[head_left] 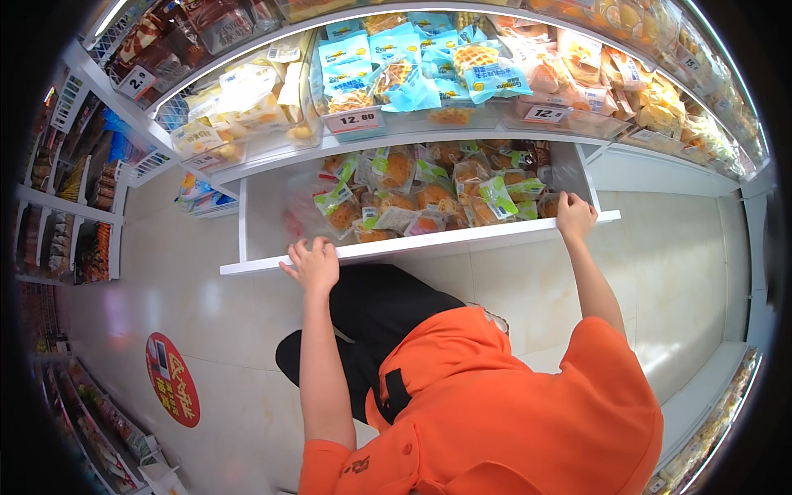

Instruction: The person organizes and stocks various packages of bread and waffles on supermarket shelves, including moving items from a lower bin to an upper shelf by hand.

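In front of me a white drawer point(445, 240) is pulled out below the lowest shelf. My left hand point(314, 266) is closed over the top edge of its front panel near the left end, fingers hooked inward. Toward the right end, my right hand point(575, 215) grips the same edge. Inside the drawer lie several small clear-wrapped packs of brown cakes point(398, 200) with green and white labels, heaped in the middle and right. The drawer's left part shows its bare grey bottom.
Above the drawer, clear bins hold blue snack packs point(404, 70), pale packs point(239, 95) and orange-pink packs point(544, 66), with price tags point(355, 120) in front. Shelving point(62, 198) stands at the left. A round red floor sticker point(172, 379) lies left of my legs.
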Available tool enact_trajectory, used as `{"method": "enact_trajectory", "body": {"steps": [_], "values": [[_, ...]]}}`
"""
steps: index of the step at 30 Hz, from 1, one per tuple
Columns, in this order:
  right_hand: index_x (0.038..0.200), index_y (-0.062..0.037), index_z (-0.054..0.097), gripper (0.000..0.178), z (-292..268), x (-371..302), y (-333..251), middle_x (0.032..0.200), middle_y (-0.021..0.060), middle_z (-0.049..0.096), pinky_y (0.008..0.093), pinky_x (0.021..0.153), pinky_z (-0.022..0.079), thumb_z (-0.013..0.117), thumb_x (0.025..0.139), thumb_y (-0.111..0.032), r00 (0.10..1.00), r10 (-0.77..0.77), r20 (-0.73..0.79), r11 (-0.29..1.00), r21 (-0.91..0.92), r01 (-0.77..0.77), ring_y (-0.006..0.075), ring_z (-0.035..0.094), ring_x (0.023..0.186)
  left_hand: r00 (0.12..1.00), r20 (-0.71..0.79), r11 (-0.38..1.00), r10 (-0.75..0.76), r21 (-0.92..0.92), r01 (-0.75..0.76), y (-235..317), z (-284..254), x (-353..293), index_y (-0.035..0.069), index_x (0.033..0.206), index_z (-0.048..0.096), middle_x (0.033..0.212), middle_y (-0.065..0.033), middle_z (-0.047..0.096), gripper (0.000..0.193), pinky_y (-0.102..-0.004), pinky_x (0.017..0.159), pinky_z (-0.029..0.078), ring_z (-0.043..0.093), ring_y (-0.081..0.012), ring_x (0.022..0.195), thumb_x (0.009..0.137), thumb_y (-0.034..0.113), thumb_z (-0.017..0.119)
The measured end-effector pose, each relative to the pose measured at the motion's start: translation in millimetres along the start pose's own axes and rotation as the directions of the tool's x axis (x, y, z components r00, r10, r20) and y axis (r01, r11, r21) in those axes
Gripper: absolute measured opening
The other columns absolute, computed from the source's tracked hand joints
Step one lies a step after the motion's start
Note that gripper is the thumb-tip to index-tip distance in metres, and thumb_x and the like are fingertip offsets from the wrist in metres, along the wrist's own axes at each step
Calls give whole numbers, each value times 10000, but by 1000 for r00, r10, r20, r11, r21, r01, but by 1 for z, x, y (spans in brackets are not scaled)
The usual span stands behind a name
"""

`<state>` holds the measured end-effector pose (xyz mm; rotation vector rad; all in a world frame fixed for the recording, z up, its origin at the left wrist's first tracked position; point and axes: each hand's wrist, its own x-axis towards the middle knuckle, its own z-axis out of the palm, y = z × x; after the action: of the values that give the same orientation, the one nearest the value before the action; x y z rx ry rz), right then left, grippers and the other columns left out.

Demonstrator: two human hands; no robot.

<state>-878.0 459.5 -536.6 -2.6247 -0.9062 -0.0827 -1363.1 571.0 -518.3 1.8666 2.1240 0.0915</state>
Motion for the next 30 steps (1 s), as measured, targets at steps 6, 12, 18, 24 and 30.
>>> {"method": "enact_trajectory", "body": {"steps": [6, 12, 18, 24, 30], "values": [[809, -96, 716, 394, 18, 28, -8, 804, 124, 679, 385, 959, 312, 460, 847, -393, 1000, -17, 12, 998, -61, 18, 258, 606, 895, 996, 26, 995, 84, 44, -86, 12, -4, 30, 204, 1080, 633, 1278, -154, 449, 338, -659, 1062, 7, 308, -316, 1287, 903, 343, 380], [861, -101, 732, 406, 30, 48, -12, 858, 137, 687, 381, 970, 310, 456, 838, -397, 1000, 5, -30, 993, -115, -8, 265, 616, 913, 968, 115, 963, 225, 123, -239, 26, -26, 53, 64, 1044, 672, 1130, -249, 584, 506, -619, 1077, 111, 485, -380, 1150, 901, 357, 285], [862, -67, 711, 423, 25, 47, -40, 847, 176, 672, 415, 929, 362, 439, 856, -391, 1000, -23, 11, 993, -115, 25, 332, 625, 874, 934, 206, 903, 290, 263, -339, 0, -10, 93, -24, 825, 696, 888, -231, 668, 514, -474, 775, 494, 654, -376, 841, 854, 370, 367], [782, 1, 686, 468, 28, 54, -12, 832, 225, 664, 473, 885, 390, 384, 876, -344, 995, -103, 4, 955, -281, 99, 365, 640, 832, 904, 194, 887, 380, 202, -416, 10, -13, 98, -6, 818, 706, 871, -230, 672, 505, -484, 755, 492, 657, -366, 857, 843, 379, 379], [773, -58, 683, 359, 37, 39, -22, 882, 200, 667, 488, 822, 443, 410, 863, -274, 908, -373, 190, 782, -462, 418, 371, 621, 835, 865, 278, 834, 417, 262, -486, 10, -23, 89, 15, 874, 705, 947, -190, 678, 473, -478, 771, 492, 651, -353, 908, 879, 323, 346]]}}
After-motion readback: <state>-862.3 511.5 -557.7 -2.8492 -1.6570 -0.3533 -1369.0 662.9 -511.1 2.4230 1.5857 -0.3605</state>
